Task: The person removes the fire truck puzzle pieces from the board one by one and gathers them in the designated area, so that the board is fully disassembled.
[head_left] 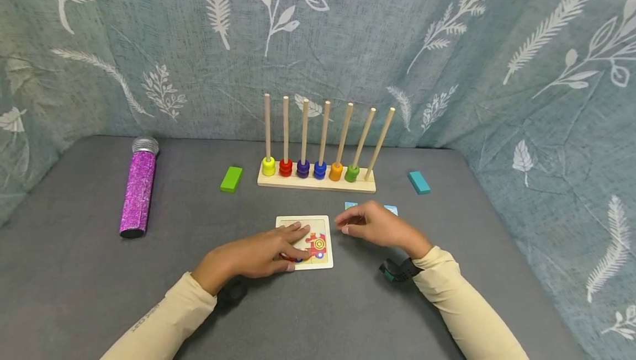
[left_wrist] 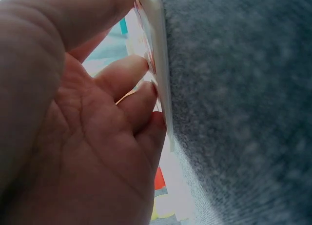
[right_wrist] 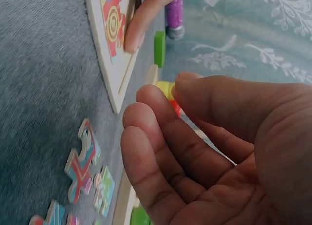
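A square wooden puzzle board (head_left: 318,222) with a pale rim lies flat on the dark grey table. My left hand (head_left: 250,254) rests over its left side, fingers extended and touching the board and pieces. A red puzzle piece (head_left: 316,242) with a yellow spiral shows in the right part of the board. Just right of the board, my right hand (head_left: 380,225) hovers with fingers loosely bent and holds nothing, as the right wrist view shows. Several loose jigsaw pieces (right_wrist: 82,166) lie on the table near it, partly hidden by that hand in the head view.
Behind the board stands a wooden peg rack (head_left: 318,183) with coloured rings on most of its upright pegs. A green block (head_left: 231,179) and a teal block (head_left: 419,182) flank it. Far left lies a glittery purple microphone (head_left: 138,189). A patterned cloth (head_left: 199,73) hangs behind the table.
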Tool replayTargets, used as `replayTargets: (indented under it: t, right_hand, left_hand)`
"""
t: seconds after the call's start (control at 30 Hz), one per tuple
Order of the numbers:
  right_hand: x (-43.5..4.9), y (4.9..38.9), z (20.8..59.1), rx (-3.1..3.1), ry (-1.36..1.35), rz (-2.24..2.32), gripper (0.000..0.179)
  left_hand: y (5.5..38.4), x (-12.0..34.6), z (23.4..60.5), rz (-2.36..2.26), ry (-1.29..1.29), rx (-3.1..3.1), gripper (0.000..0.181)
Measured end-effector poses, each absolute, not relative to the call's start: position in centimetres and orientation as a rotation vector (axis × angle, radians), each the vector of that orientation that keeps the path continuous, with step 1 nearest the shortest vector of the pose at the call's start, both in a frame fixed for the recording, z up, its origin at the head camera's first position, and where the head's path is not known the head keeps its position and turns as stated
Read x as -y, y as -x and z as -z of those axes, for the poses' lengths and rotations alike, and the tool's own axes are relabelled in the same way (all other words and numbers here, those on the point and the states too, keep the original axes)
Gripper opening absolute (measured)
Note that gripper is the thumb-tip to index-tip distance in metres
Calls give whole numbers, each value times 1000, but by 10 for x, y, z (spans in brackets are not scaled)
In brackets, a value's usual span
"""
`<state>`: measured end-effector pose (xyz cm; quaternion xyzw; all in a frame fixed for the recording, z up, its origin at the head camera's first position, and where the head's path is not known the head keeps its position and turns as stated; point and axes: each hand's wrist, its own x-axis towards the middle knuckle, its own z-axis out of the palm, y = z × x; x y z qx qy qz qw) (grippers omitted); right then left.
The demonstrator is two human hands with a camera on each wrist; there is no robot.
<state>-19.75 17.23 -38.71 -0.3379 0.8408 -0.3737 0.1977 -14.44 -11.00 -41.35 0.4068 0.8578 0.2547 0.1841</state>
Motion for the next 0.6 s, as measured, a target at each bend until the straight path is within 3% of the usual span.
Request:
replayTargets:
  t: [0.6]
  right_hand:
    - [-147, 197, 394, -2294, 1055, 1103, 20]
  left_hand:
    - [143, 111, 411, -713, -1143, -2419, 37]
